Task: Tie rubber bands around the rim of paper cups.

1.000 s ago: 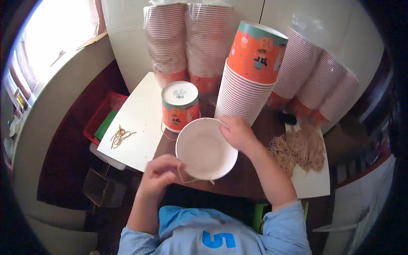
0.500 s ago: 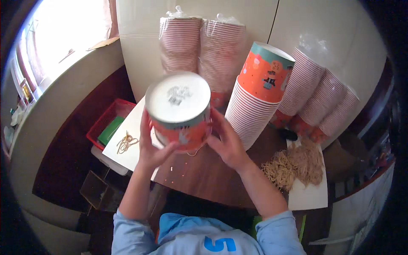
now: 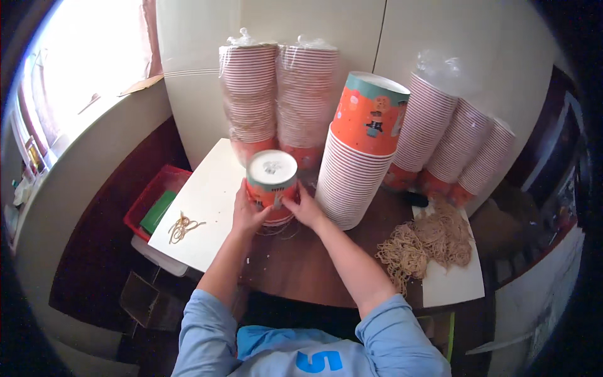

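An orange paper bucket [image 3: 267, 196] with a green band stands upside down between my hands, its white base facing up. My left hand [image 3: 249, 212] is wrapped round its left side and my right hand [image 3: 304, 206] round its right side. The bucket's lower end is at the tabletop, partly hidden by my fingers and thumbs. Thin strands of string [image 3: 281, 234] lie around its foot. Just right of my right hand, a tall leaning stack of nested paper buckets [image 3: 352, 179] stands upside down, the topmost showing its orange printed side.
Plastic-wrapped bucket stacks [image 3: 251, 81] stand at the back, with more wrapped stacks [image 3: 427, 125] at the right. Tangled tan rubber bands [image 3: 427, 242] lie on the right, and a few bands [image 3: 184, 228] on the white board [image 3: 207, 195]. A red crate [image 3: 135, 217] sits beyond the left edge.
Both hands have moved the upside-down bucket away from me and down to the tabletop. The view has shifted slightly, so the stacks appear lower and further left.
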A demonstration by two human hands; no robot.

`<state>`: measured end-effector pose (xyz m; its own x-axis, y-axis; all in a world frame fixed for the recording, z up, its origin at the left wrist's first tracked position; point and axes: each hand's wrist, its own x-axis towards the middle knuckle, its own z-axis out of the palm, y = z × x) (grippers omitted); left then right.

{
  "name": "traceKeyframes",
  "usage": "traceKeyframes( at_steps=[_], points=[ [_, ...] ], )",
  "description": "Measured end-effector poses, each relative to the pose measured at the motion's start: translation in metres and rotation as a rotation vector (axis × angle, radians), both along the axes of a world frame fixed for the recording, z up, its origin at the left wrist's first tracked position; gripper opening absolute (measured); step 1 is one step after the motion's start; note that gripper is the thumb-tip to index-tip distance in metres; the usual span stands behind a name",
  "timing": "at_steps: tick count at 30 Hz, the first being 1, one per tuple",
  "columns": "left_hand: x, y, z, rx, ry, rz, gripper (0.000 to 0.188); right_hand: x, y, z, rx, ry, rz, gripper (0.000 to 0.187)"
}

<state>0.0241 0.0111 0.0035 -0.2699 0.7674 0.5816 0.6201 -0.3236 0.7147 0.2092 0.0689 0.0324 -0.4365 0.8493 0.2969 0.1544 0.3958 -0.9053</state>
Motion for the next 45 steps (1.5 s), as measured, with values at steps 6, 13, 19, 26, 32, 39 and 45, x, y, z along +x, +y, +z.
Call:
traceKeyframes(
  at_steps=[6, 13, 19, 26, 32, 39, 45],
  points=[
    [-0.006, -0.029, -0.029, -0.143, 0.116, 0.076, 0.097, 0.032, -0.043, 0.027, 0.377, -0.341, -0.178, 0.058],
    [0.071, -0.041, 0.079, 0.061, 0.133, -0.077, 0.093, 0.119, -0.051, 0.240, 1.212, -0.388, -0.750, 0.048],
    [0.161, 0.011, 0.164, 0.287, 0.127, -0.141, 0.107, 0.129, 0.000, 0.285, 0.911, -0.539, -0.568, 0.043],
    [0.193, 0.047, 0.174, 0.150, 0.048, -0.005, 0.124, 0.120, 0.007, 0.307, 0.837, -0.450, -0.609, 0.036],
    [0.187, 0.049, 0.171, 0.099, 0.075, -0.060, 0.121, 0.147, -0.013, 0.376, 0.996, -0.111, -0.608, 0.035],
    [0.151, 0.020, 0.138, 0.247, -0.263, -0.549, 0.077, 0.261, -0.112, 0.315, 1.056, 0.620, -0.729, 0.019],
    [0.140, -0.071, 0.147, -0.277, -0.494, -0.854, 0.059, 0.235, -0.159, 0.114, -0.293, 0.677, -0.356, 0.045]
  ],
)
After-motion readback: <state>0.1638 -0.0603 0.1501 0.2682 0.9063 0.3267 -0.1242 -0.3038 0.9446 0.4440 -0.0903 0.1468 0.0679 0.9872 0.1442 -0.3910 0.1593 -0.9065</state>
